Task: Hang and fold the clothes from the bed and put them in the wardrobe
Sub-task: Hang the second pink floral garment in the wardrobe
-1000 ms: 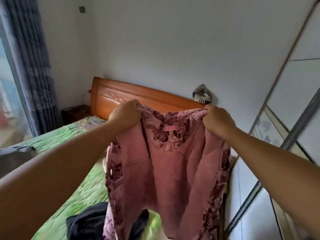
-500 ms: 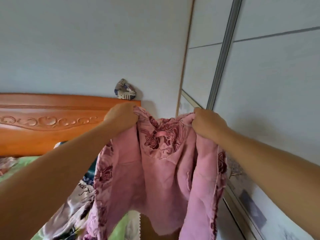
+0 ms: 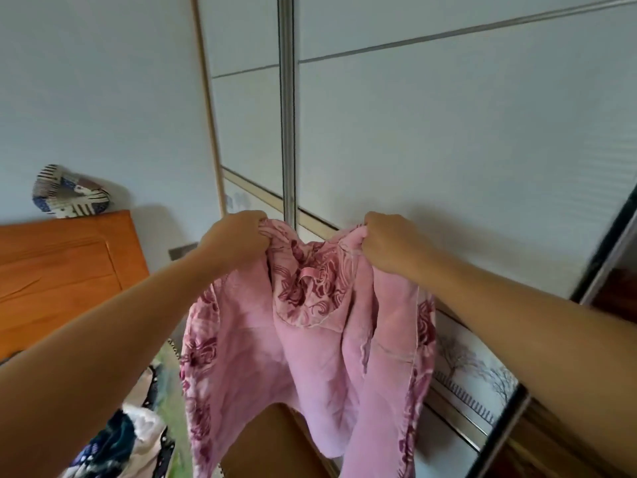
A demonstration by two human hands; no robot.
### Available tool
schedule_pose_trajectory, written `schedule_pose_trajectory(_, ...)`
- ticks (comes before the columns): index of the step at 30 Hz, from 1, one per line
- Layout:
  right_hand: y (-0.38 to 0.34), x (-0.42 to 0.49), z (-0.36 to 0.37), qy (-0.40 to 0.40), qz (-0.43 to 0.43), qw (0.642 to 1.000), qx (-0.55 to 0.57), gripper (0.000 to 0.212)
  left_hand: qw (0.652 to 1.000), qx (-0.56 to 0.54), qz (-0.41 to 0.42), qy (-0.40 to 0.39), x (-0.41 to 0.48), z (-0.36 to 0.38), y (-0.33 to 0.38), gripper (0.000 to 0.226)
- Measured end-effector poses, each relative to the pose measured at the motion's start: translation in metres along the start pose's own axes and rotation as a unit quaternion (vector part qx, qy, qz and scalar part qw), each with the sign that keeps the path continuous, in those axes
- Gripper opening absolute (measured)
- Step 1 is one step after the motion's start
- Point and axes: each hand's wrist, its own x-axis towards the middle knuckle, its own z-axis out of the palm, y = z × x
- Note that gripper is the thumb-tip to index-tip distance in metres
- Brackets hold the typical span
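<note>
- The left hand (image 3: 238,236) is clenched around one shoulder of a pink garment (image 3: 310,357), with the fabric bunched inside the curled fingers.
- The right hand (image 3: 389,246) grips the other shoulder the same way, at about the same height.
- Both arms reach forward, and the garment is held up in the air between the hands, in front of the wardrobe doors.
- The garment hangs open with its plain pink lining facing the camera. A dark red floral pattern shows at the neckline and along both side edges.
- A small pink hanging loop (image 3: 308,273) sits at the collar, midway between the hands.
- Behind the garment stand the wardrobe's pale sliding doors (image 3: 448,150), split by a vertical metal stile (image 3: 287,115).
- A lower door panel (image 3: 472,367) carries a print of bare trees.
- At the far right edge, a dark wooden interior (image 3: 613,294) shows past the door's edge.
- To the left is an orange wooden headboard (image 3: 69,270) with a patchwork fabric item (image 3: 69,193) lying on top of it.
- At the lower left, a pile of mixed clothes (image 3: 131,439) lies on a green bed cover (image 3: 169,391).
</note>
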Motion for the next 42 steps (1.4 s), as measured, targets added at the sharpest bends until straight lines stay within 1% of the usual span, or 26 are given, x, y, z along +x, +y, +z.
schedule_pose_trajectory(3,0.018,-0.044,-0.017,0.004,0.044,0.999,-0.019,0.016,0.998,-0.009,0.051,-0.023,-0.008,0.007,0.044,0.014)
schedule_pose_trajectory(5,0.033,-0.074,-0.029,0.000,0.081,0.996,-0.034,0.013,0.995,-0.014,0.088,-0.034,-0.014,0.013,0.070,0.012)
schedule_pose_trajectory(8,0.054,-0.122,-0.049,-0.009,0.130,0.991,-0.032,0.021,0.988,-0.029,0.143,-0.057,-0.025,0.024,0.109,0.011)
schedule_pose_trajectory(10,0.068,-0.155,-0.062,0.003,0.159,0.986,-0.043,0.016,0.981,-0.038,0.176,-0.077,-0.035,0.032,0.137,0.016)
schedule_pose_trajectory(12,0.082,-0.190,-0.077,0.019,0.193,0.979,-0.059,0.012,0.972,-0.061,0.209,-0.093,-0.048,0.038,0.169,0.015)
schedule_pose_trajectory(15,0.101,-0.238,-0.103,0.046,0.251,0.964,-0.074,0.014,0.953,-0.099,0.262,-0.116,-0.069,0.042,0.217,0.015)
schedule_pose_trajectory(18,0.123,-0.280,-0.132,0.060,0.308,0.943,-0.112,0.012,0.929,-0.137,0.316,-0.138,-0.087,0.044,0.266,0.011)
schedule_pose_trajectory(20,0.138,-0.301,-0.151,0.070,0.338,0.930,-0.127,0.012,0.916,-0.159,0.341,-0.142,-0.095,0.044,0.295,0.013)
schedule_pose_trajectory(23,0.151,-0.327,-0.184,0.099,0.362,0.916,-0.142,0.006,0.899,-0.186,0.370,-0.146,-0.102,0.043,0.339,0.020)
schedule_pose_trajectory(26,0.168,-0.344,-0.218,0.114,0.377,0.906,-0.156,0.012,0.885,-0.192,0.399,-0.144,-0.095,0.039,0.381,0.016)
schedule_pose_trajectory(28,0.183,-0.348,-0.245,0.122,0.382,0.899,-0.177,0.013,0.879,-0.199,0.407,-0.147,-0.085,0.034,0.410,0.015)
schedule_pose_trajectory(31,0.205,-0.348,-0.294,0.144,0.376,0.889,-0.219,0.025,0.874,-0.206,0.421,-0.127,-0.060,0.011,0.457,0.016)
schedule_pose_trajectory(33,0.218,-0.345,-0.332,0.160,0.376,0.879,-0.243,0.022,0.870,-0.204,0.440,-0.090,-0.040,-0.013,0.492,0.015)
schedule_pose_trajectory(35,0.231,-0.341,-0.368,0.179,0.379,0.868,-0.267,0.016,0.876,-0.190,0.441,-0.043,-0.020,-0.036,0.524,0.018)
schedule_pose_trajectory(36,0.239,-0.338,-0.383,0.187,0.377,0.864,-0.277,0.020,0.881,-0.185,0.436,-0.023,-0.010,-0.047,0.538,0.021)
schedule_pose_trajectory(37,0.245,-0.335,-0.398,0.197,0.376,0.860,-0.285,0.026,0.883,-0.181,0.432,-0.002,0.000,-0.055,0.552,0.020)
schedule_pose_trajectory(38,0.254,-0.332,-0.411,0.209,0.374,0.855,-0.291,0.029,0.887,-0.176,0.426,0.017,0.011,-0.062,0.564,0.013)
schedule_pose_trajectory(39,0.262,-0.328,-0.422,0.223,0.376,0.850,-0.294,0.029,0.891,-0.170,0.420,0.035,0.022,-0.067,0.576,0.008)
schedule_pose_trajectory(42,0.291,-0.313,-0.450,0.247,0.374,0.842,-0.299,0.025,0.910,-0.160,0.376,0.064,0.051,-0.080,0.605,0.024)
